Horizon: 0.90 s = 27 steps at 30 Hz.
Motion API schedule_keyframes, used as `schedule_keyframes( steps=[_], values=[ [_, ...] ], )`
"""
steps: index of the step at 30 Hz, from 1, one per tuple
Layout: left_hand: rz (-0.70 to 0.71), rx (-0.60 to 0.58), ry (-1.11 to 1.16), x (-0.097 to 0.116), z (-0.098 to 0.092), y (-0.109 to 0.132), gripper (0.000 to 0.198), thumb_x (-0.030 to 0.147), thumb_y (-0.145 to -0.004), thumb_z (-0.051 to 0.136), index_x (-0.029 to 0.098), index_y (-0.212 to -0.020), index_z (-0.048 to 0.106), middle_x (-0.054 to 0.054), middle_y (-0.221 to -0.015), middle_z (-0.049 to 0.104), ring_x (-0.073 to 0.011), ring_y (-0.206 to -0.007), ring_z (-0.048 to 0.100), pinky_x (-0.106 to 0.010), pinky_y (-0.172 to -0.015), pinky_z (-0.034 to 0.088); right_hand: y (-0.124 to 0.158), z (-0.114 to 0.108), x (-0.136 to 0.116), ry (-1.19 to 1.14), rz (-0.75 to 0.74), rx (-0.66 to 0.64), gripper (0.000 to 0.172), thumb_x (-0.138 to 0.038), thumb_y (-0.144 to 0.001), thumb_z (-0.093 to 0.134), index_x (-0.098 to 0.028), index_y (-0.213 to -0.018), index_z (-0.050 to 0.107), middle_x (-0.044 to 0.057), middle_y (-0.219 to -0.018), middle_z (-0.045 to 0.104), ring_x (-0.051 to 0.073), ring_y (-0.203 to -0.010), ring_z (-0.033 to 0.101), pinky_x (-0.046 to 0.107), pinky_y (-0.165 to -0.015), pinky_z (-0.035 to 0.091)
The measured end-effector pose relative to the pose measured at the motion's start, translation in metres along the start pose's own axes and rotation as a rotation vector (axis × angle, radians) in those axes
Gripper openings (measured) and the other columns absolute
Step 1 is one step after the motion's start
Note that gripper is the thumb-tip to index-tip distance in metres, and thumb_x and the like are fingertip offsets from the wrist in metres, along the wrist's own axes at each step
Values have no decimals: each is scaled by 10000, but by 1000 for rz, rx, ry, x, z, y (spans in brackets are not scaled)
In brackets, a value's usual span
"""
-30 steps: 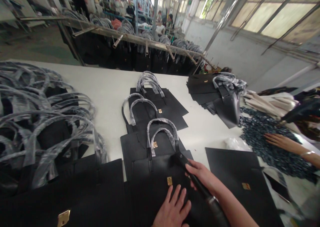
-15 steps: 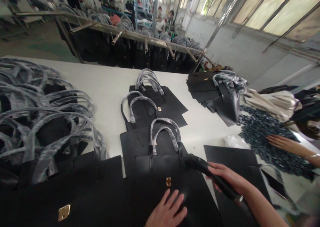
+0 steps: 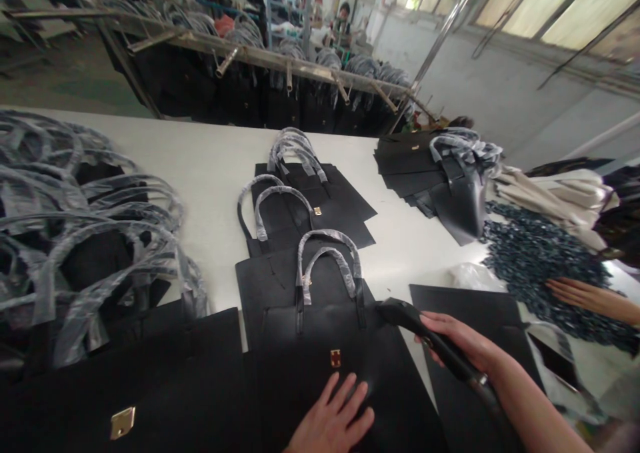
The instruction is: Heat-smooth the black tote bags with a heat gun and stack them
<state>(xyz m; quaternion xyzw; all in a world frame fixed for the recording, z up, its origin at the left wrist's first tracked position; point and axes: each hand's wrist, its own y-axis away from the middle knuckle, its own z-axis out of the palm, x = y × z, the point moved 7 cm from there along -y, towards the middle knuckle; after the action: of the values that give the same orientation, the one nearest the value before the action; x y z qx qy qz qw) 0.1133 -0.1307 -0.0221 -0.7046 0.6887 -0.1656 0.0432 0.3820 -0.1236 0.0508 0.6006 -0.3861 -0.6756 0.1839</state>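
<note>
My left hand (image 3: 334,418) lies flat with fingers spread on the front of a black handbag (image 3: 295,356), just below its gold clasp plate (image 3: 335,358). In my right hand (image 3: 465,343) is a black handheld tool (image 3: 407,316) with a long curved handle and a metal ring at its rear end; its exact kind is unclear. The tool's head rests at or just over the bag's upper right corner, beside the base of a handle. Plastic film wraps the bag's two handles (image 3: 327,234), which stand upright.
More black bags (image 3: 320,196) overlap behind. Wrapped handles (image 3: 130,240) crowd the left, above another bag (image 3: 165,373). A flat black panel (image 3: 465,306) lies at right. Another person's hand (image 3: 585,296) touches a heap of small dark pieces (image 3: 545,260). A metal rack (image 3: 260,58) stands beyond.
The view has shifted slightly, so the bags at left sit a little further left. The tool's head has moved slightly right along the bag's top edge. My left hand stays pressed down.
</note>
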Motion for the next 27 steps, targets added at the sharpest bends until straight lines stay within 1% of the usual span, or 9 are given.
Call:
schedule_keyframes(
  steps=[6, 9, 11, 13, 16, 19, 22, 25, 27],
  values=[
    [31, 29, -80, -1, -4, 0, 591, 569, -951, 372, 257, -1451, 335, -99, -1552, 274, -330, -1387, 299, -486, -1079, 253, -14, 1, -23, -26, -119, 158, 309, -412, -840, 647, -172, -1012, 554, 17, -742, 646, 104, -431, 570, 202, -362, 449],
    [26, 35, -80, -2, -6, 0, 608, 587, -946, 365, 250, -1451, 335, -100, -1546, 287, -330, -1385, 303, -484, -1081, 259, 3, -2, -31, -51, -196, 267, 324, -401, -856, 626, -194, -1090, 536, -3, -756, 635, 90, -458, 565, 199, -407, 470],
    [20, 36, -70, 1, -7, -3, 624, 596, -945, 358, 237, -1455, 330, -109, -1545, 285, -332, -1389, 297, -486, -1087, 259, 21, 8, -27, -36, -170, 274, 419, -416, -833, 654, -201, -1170, 529, 0, -759, 642, 95, -469, 566, 200, -414, 467],
    [5, 38, -49, 8, -8, -11, 619, 579, -954, 348, 222, -1460, 320, -120, -1548, 274, -332, -1398, 284, -488, -1095, 256, 37, 29, -17, -3, -100, 230, 556, -450, -793, 693, -209, -1260, 509, 3, -760, 651, 99, -477, 564, 197, -411, 451],
    [-67, 12, 36, 17, -8, -29, 601, 538, -965, 351, 205, -1463, 308, -129, -1555, 252, -330, -1413, 257, -493, -1112, 243, 50, 77, 3, 45, -24, 116, 728, -527, -735, 719, -217, -1347, 476, -2, -739, 655, 100, -472, 548, 201, -424, 442],
    [-145, -32, 151, 16, -12, -35, 576, 504, -970, 358, 143, -1419, 377, -114, -1530, 316, -260, -1423, 249, -414, -1168, 189, 48, 126, 20, 77, -14, -2, 814, -593, -688, 718, -212, -1368, 486, -1, -661, 647, 117, -456, 530, 224, -428, 445],
    [-223, -20, 198, -1, -27, -13, 458, 404, -992, 356, 170, -1376, 441, -44, -1469, 433, -190, -1411, 267, -380, -1207, 98, 37, 159, 31, 93, -34, -83, 825, -627, -699, 682, -206, -1379, 480, -9, -596, 618, 130, -433, 530, 232, -404, 435],
    [-354, -12, 135, -25, -40, 24, 465, 365, -981, 407, 194, -1414, 401, -32, -1465, 443, -224, -1415, 256, -453, -1203, 59, 23, 178, 33, 106, -56, -123, 816, -626, -734, 649, -198, -1396, 440, -23, -612, 602, 115, -408, 530, 213, -377, 421],
    [-360, -29, 87, -32, -45, 39, 485, 347, -980, 416, 200, -1439, 367, -29, -1498, 398, -238, -1424, 233, -459, -1195, 60, 12, 188, 28, 115, -68, -130, 787, -597, -755, 645, -188, -1391, 429, -31, -628, 592, 104, -395, 524, 207, -364, 422]
  ],
)
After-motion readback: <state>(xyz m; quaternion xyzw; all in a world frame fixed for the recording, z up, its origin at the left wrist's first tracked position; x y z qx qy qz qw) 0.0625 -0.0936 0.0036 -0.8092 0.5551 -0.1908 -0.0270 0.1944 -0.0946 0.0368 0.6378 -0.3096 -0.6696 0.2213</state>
